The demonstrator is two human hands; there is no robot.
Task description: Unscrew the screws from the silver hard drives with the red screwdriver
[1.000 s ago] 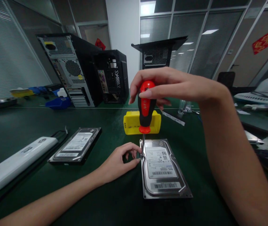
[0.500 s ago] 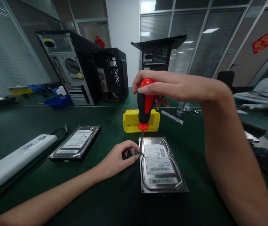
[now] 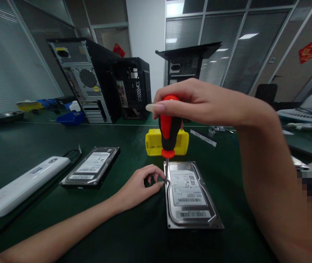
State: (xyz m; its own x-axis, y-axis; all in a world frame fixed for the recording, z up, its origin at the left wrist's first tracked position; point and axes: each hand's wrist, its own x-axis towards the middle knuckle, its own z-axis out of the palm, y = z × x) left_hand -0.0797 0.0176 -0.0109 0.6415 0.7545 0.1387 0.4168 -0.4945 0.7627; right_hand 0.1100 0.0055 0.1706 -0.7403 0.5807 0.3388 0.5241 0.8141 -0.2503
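A silver hard drive (image 3: 190, 190) with a white label lies flat on the green table. My right hand (image 3: 180, 102) is wrapped over the top of a red-and-black screwdriver (image 3: 169, 128), which stands nearly upright. Its tip meets the drive's left edge, near the upper corner. At that same edge, the thumb and forefinger of my left hand (image 3: 145, 182) come together beside the tip, and its other fingers are curled. Whatever lies between those fingertips is too small to make out. Just behind the drive sits a yellow plastic bin (image 3: 153, 144), partly covered by the screwdriver.
Another hard drive (image 3: 91, 166) lies to the left, beside a white power strip (image 3: 27, 186) with its cable. Computer cases (image 3: 103, 80) stand along the back. A blue bin (image 3: 71, 118) is at the back left, and a pale flat strip (image 3: 203, 138) lies behind the drive.
The screwdriver handle has turned, its red stripe now facing left of where it was. My right thumb has swung left across the handle's top. My left hand stays at the drive's edge.
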